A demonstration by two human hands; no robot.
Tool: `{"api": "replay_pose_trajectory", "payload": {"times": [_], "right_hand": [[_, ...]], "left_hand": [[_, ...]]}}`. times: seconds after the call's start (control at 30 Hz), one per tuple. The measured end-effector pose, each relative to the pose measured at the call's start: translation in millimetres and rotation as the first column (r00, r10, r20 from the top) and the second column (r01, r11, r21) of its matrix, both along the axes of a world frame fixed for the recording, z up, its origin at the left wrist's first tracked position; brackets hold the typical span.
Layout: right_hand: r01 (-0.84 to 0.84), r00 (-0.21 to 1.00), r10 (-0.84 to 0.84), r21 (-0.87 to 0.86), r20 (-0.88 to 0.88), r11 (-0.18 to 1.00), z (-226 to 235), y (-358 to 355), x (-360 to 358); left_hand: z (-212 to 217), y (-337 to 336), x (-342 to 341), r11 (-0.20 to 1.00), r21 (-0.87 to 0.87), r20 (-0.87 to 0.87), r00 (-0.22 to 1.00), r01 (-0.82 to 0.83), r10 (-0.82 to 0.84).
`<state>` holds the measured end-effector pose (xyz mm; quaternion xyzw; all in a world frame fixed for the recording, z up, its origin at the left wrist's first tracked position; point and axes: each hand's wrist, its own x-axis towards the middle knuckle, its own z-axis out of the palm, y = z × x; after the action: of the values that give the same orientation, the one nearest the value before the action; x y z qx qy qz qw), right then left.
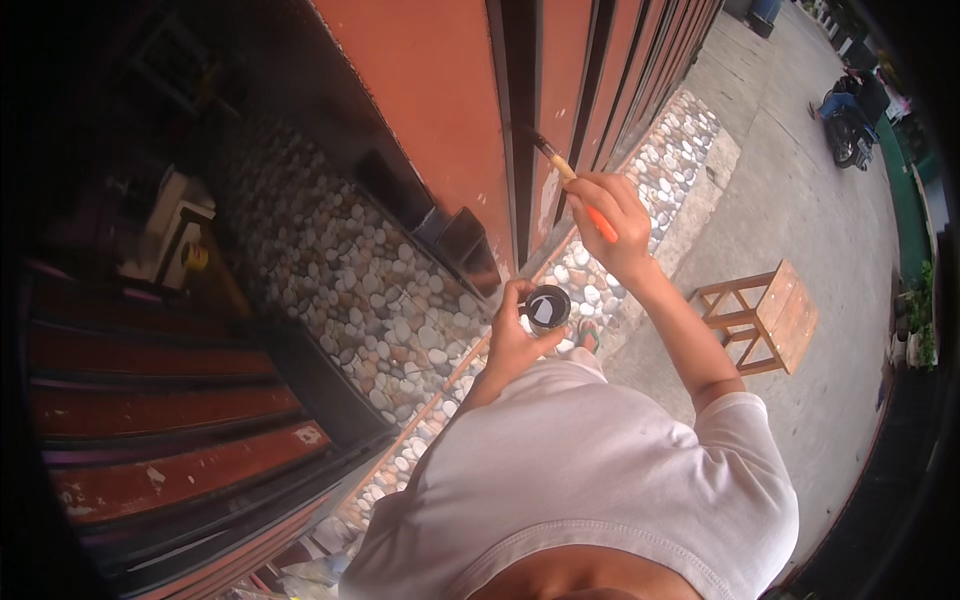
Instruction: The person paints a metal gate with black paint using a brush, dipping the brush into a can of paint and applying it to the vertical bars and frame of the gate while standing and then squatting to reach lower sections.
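Right hand [612,215] clenched round an orange-handled wooden paintbrush [563,168], I see; it slants up and left, bristles toward a flat black upright strip [517,80], contact unclear. Left hand [513,345] grasps a round black-rimmed container [567,308], mouth upward. Terracotta-painted panels [420,80] rise above smooth rounded pebbles [385,300]; rightward, grey concrete [745,180] bears a boxy wooden stool [790,315].

Pebbled floor [395,290], dim at left; wooden stool [788,318] on grey concrete [760,190].
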<state>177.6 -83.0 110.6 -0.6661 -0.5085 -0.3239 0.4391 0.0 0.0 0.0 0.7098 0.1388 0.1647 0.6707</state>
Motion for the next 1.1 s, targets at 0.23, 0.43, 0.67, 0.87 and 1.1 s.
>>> {"api": "replay_pose_trajectory", "payload": {"times": [0.23, 0.43, 0.67, 0.87, 1.1], "right_hand": [[-0.007, 0.991, -0.01, -0.128, -0.131, 0.992, -10.6, 12.0, 7.8], [0.063, 0.997, -0.059, 0.074, -0.057, 0.995, 6.8, 18.1, -5.7], [0.048, 0.995, -0.045, 0.033, -0.089, 0.998, -7.6, 27.0, 3.0], [0.046, 0.982, -0.046, -0.002, -0.184, 0.999, -18.8, 22.4, -3.7], [0.061, 0.992, -0.052, 0.071, -0.111, 0.996, 5.3, 28.3, -0.6]], "left_hand": [[7.5, -5.1, 4.0, 0.998, 0.055, 0.001, 1.0, 0.006, -0.006], [8.2, 0.6, -4.6, 0.997, 0.08, 0.015, 1.0, 0.01, -0.011], [6.6, -0.8, -8.1, 0.999, 0.053, 0.007, 1.0, -0.007, 0.007], [12.2, -2.5, -8.9, 0.997, 0.076, 0.013, 1.0, 0.02, -0.021], [7.1, -2.2, -10.4, 0.999, 0.054, 0.033, 0.999, 0.004, -0.005]]}}
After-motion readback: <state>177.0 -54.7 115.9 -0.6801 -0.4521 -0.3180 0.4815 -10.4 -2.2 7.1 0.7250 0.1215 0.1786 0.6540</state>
